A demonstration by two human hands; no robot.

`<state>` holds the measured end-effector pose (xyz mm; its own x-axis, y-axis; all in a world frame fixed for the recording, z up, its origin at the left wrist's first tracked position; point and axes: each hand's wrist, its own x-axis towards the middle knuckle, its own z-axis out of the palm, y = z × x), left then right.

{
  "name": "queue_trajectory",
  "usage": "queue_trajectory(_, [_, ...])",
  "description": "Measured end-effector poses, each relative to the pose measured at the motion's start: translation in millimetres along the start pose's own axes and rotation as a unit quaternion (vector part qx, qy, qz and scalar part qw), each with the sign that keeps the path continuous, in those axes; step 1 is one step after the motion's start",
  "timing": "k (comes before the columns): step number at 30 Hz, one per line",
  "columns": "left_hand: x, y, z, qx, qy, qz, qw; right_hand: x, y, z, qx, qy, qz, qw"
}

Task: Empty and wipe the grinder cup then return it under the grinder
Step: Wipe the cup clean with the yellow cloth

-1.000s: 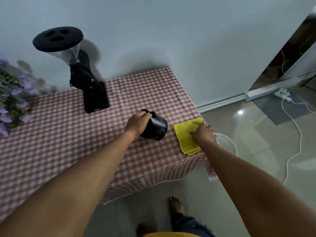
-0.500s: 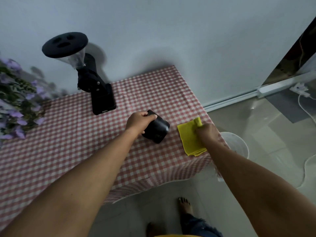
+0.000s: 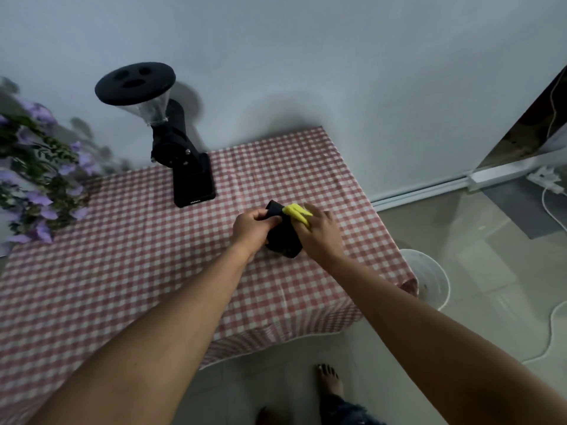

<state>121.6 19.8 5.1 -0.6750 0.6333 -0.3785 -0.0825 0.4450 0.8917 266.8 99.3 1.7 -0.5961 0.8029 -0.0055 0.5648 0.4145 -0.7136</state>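
Pale floor tiles [image 3: 270,378] are seen at the bottom edge, with 1 bare foot [image 3: 329,378] planted on them beside a denim hem. Just beyond, the front edge of a table is draped in a red-and-white checked cloth [image 3: 153,271] that hangs over the near side and the right corner. 2 bare forearms are stretched out over this cloth and meet above its right half. The cup [image 3: 283,236], black and tilted, is gripped by the left hand [image 3: 250,231], whose fingers are curled around its left side and rim; whether its base touches the cloth cannot be told. A folded yellow rag [image 3: 296,211] is pinched by the right hand [image 3: 322,233] and pressed against the upper part of the cup, so that only a small strip of yellow is left showing between the fingers and the black rim. To the right of the table, on the floor, a white round bin [image 3: 432,280] is partly hidden by the cloth's corner. Farther back on the table, well apart from the cup, the black grinder [image 3: 184,167] is stood near the wall, with a clear hopper and a wide black lid [image 3: 135,82] on top. Purple flowers [image 3: 36,167] with green leaves are seen at the left edge. A white cable [image 3: 552,326] is trailed across the floor at the far right, and a plain pale wall [image 3: 337,56] closes the background.
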Motion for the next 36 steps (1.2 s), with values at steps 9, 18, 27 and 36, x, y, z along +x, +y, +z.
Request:
queue_trajectory(9, [-6.8, -5.2, -16.3, 0.022, -0.059, 0.008, 0.998, -5.6, -1.2, 29.7, 0.004, -0.131, 0.053, 0.990])
queue_trajectory(18, [-13.5, -10.7, -28.4, 0.042, -0.063, 0.012, 0.997, -6.9, -18.7, 48.2, -0.049, -0.111, -0.067, 0.990])
queue_trajectory(27, [-24.7, -16.5, -29.8, 0.092, -0.047, 0.040, 0.994, -6.6, -31.5, 37.2, -0.031, -0.076, 0.034, 0.996])
queue_trajectory(36, [-26.5, -22.7, -25.2, 0.111, 0.017, 0.065, 0.992, 14.2, -16.2, 30.9, 0.037, -0.100, 0.126, 0.986])
